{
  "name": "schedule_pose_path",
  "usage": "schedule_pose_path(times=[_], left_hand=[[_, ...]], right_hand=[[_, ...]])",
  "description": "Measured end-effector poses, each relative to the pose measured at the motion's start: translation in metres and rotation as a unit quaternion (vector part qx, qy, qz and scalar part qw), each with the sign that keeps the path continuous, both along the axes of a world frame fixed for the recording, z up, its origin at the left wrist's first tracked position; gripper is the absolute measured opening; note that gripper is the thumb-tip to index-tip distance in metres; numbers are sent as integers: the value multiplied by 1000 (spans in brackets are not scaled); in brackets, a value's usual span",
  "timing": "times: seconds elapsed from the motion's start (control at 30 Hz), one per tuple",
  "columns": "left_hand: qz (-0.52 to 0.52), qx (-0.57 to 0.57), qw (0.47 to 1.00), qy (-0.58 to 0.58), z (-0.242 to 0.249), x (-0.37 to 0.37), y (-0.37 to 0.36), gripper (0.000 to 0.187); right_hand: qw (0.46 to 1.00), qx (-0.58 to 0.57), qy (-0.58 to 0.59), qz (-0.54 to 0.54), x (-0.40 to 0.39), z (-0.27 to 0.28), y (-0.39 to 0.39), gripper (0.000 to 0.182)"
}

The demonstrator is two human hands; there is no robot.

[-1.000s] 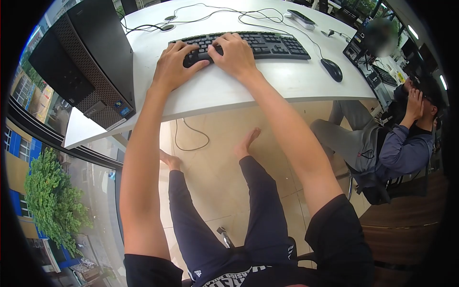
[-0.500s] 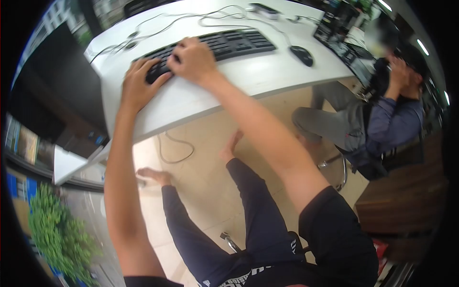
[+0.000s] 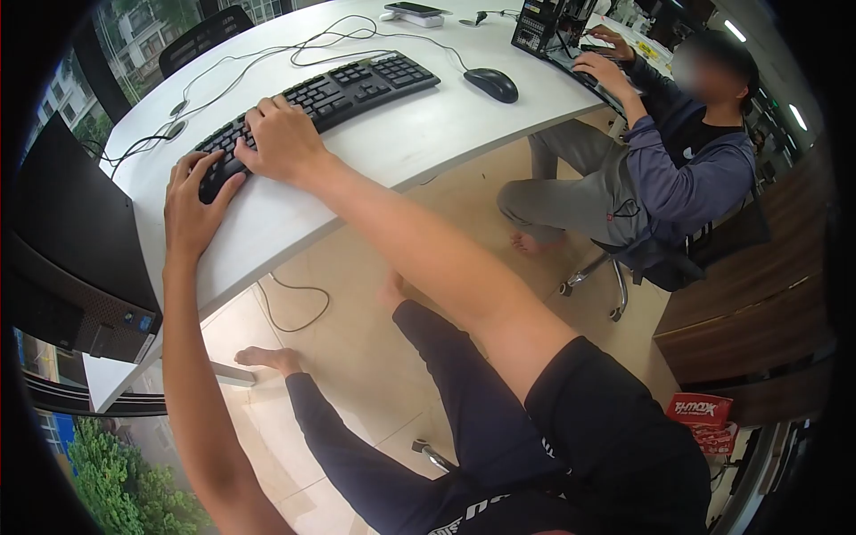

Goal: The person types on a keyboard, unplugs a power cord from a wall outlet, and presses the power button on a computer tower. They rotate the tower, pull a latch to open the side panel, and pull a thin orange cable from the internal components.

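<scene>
A black keyboard (image 3: 334, 94) lies at a slant on the white desk (image 3: 392, 147). My left hand (image 3: 190, 201) rests at the keyboard's left end, fingers apart, with the thumb stretched along its near edge. Over the left part of the keys is my right hand (image 3: 283, 138), its fingers spread and bent down onto them. Neither hand grips anything. A black mouse (image 3: 491, 85) sits on the desk, right of the keyboard and apart from my hands.
A dark computer case or monitor (image 3: 76, 232) stands at the left. Cables (image 3: 308, 45) cross the desk behind the keyboard. A phone (image 3: 414, 9) lies at the back. At the right, a seated person (image 3: 682, 169) has both hands at another device. A red box (image 3: 700, 408) is low right.
My view has turned, so the desk and my hands appear further left. Both hands stay on the keyboard. The other person's hands have come down from near the head to the desk.
</scene>
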State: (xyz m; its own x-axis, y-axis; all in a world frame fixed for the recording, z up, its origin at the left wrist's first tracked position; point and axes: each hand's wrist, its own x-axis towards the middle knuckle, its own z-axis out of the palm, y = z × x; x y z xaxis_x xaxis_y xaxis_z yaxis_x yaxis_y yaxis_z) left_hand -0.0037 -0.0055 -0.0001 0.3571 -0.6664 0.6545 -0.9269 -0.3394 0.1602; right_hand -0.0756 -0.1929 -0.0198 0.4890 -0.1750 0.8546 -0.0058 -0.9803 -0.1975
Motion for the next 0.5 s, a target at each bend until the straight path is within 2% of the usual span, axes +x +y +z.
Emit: schedule_pose_path(times=[0.4, 0.5], left_hand=[[-16, -37, 999, 25, 3, -3, -1, 53], [-25, -33, 999, -9, -3, 8, 1, 57]], right_hand=[[999, -29, -4, -24, -5, 0, -3, 30], [997, -61, 2, -36, 1, 0, -7, 31]])
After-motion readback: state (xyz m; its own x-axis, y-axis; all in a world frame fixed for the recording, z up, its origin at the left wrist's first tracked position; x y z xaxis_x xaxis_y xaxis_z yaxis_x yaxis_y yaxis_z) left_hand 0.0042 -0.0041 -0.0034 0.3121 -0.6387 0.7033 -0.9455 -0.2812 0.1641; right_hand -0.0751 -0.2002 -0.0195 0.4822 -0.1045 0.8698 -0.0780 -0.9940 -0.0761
